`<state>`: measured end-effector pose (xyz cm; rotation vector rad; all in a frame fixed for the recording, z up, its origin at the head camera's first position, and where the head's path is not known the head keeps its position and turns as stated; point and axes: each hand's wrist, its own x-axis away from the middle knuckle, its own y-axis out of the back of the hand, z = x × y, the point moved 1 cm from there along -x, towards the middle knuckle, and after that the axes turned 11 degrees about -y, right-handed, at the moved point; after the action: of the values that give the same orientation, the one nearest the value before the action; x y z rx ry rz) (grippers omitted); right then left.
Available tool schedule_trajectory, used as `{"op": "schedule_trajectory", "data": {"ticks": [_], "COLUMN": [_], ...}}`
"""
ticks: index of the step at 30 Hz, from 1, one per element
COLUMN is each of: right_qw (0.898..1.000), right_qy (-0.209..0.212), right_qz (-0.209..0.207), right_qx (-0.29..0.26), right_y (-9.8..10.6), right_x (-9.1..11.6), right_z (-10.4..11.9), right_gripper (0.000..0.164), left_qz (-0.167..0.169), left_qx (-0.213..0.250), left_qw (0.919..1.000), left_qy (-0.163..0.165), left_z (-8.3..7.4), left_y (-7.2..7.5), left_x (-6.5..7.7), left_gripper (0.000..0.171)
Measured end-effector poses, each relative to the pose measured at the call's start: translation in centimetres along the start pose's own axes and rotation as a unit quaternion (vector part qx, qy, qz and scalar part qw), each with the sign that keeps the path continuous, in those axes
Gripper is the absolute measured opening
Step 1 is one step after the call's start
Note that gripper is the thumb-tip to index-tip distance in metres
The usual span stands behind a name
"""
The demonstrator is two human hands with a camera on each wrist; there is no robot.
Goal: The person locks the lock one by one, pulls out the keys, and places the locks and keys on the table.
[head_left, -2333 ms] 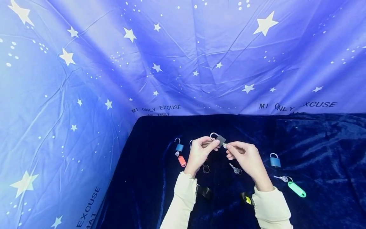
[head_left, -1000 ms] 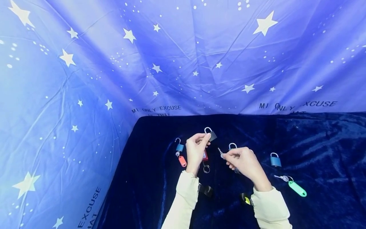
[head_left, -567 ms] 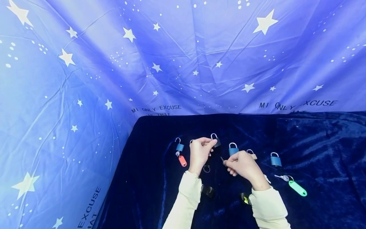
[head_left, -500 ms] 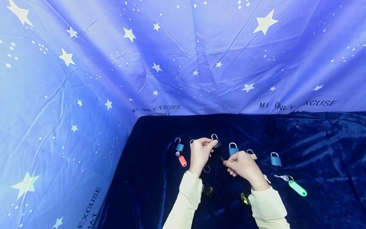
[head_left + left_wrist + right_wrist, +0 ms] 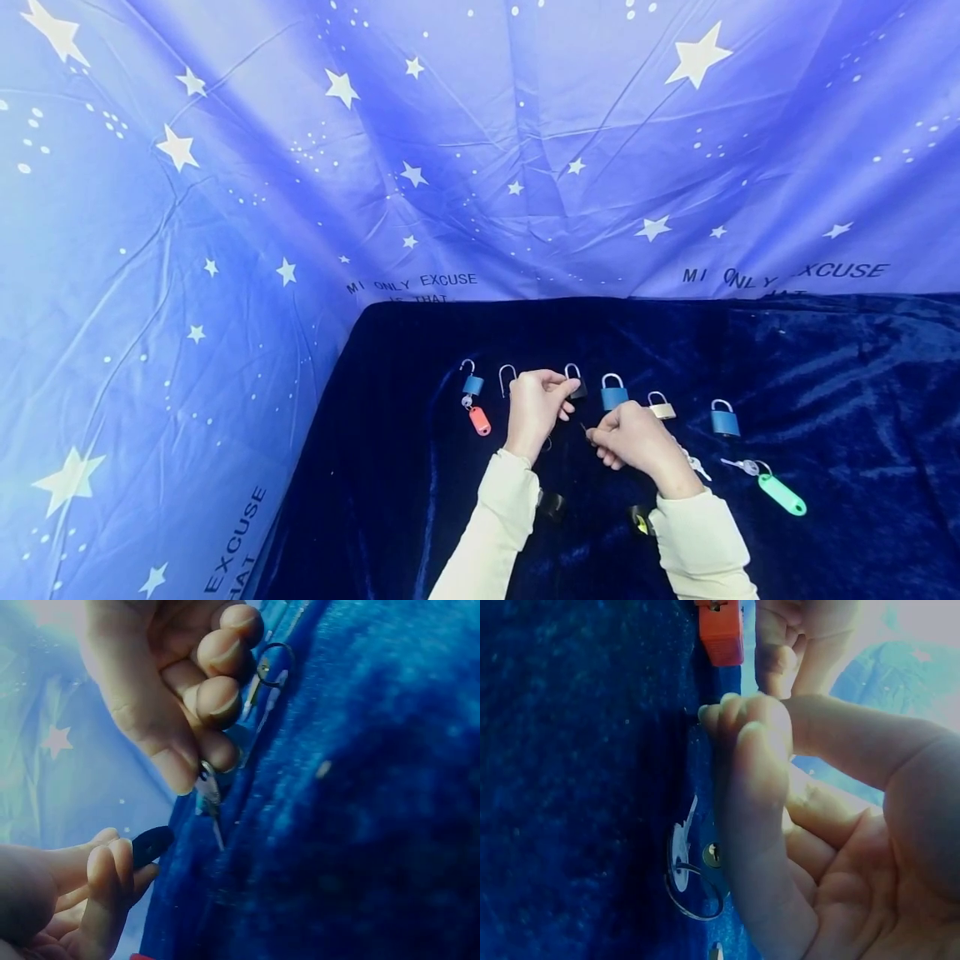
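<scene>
My left hand (image 5: 534, 410) pinches a black padlock (image 5: 577, 387) by its body, with the silver shackle pointing up. Just right of and below it, my right hand (image 5: 633, 435) holds a small key (image 5: 584, 431) between thumb and forefinger. Key and padlock are apart. The left wrist view shows the key (image 5: 209, 796) pointing down from the right fingertips, and the black padlock (image 5: 152, 845) in the left fingers. Behind the left hand stands a padlock whose shackle (image 5: 507, 377) shows; its body is hidden. A red padlock (image 5: 721, 634) appears in the right wrist view.
On the dark blue velvet cloth (image 5: 420, 533) lie a small blue padlock (image 5: 472, 385) with a red tag (image 5: 479, 421), a blue padlock (image 5: 613, 392), a brass padlock (image 5: 663, 409), another blue padlock (image 5: 725, 419), loose keys (image 5: 699, 467) and a green tag (image 5: 782, 494) with a key.
The key met the black padlock's lower end 2.3 seconds ago; then the hands drew apart. Lately the left hand has lowered the padlock and moved right; the right hand has sunk slightly with the key.
</scene>
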<state>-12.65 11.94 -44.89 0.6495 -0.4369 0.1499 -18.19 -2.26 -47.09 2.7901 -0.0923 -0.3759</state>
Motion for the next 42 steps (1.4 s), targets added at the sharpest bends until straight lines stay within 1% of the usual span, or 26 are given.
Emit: {"op": "schedule_trajectory", "data": {"ticks": [3,7,15,18,23,27,30,34,38,40,42], "right_qw": [1.0,1.0,0.999,0.998,0.998,0.998,0.999,0.999,0.999,0.998,0.998], "right_qy": [-0.003,-0.011,-0.03,-0.035,-0.038,-0.038,-0.028,-0.014,-0.003,0.012,0.027], "right_qz": [0.005,0.007,-0.014,-0.021,-0.026,-0.025,-0.024,-0.032,-0.046,-0.053,-0.062], "right_qx": [-0.005,-0.011,0.034,0.043,0.052,0.047,0.034,0.021,0.016,0.013,0.015], "right_y": [-0.1,-0.3,-0.2,-0.2,-0.1,0.2,0.5,0.8,1.0,0.9,0.8], "right_x": [0.0,0.0,0.0,0.1,0.3,0.6,0.7,0.8,0.6,0.4,0.2], "right_z": [0.0,-0.1,-0.2,-0.3,-0.3,-0.1,0.1,0.0,-0.1,-0.1,0.1], "right_gripper": [0.02,0.02,0.023,0.023,0.024,0.023,0.022,0.024,0.025,0.026,0.026], "left_qz": [0.004,0.007,0.004,0.015,0.054,0.078,0.08,0.064,0.042,0.03,0.026], "left_qx": [-0.005,-0.028,-0.048,-0.058,-0.078,-0.079,-0.077,-0.068,-0.053,-0.059,-0.06], "left_qw": [1.0,0.9995,0.9985,0.9978,0.995,0.9932,0.9929,0.9948,0.9972,0.9974,0.9977], "left_qy": [-0.004,-0.012,-0.028,-0.03,-0.031,-0.037,-0.043,-0.041,-0.031,-0.027,-0.017], "left_z": [0.2,0.4,0.7,0.7,0.3,-0.1,-0.4,-0.5,-0.5,-0.4,-0.2], "left_y": [-0.2,-0.4,-0.6,-0.6,-0.3,0.2,0.9,2.2,3.5,4.2,4.9], "left_x": [0.1,0.2,0.3,0.3,0.3,0.2,0.1,-0.1,-0.4,-0.5,-0.5], "left_gripper": [0.016,0.015,0.017,0.019,0.023,0.021,0.016,0.011,0.02,0.025,0.028]}}
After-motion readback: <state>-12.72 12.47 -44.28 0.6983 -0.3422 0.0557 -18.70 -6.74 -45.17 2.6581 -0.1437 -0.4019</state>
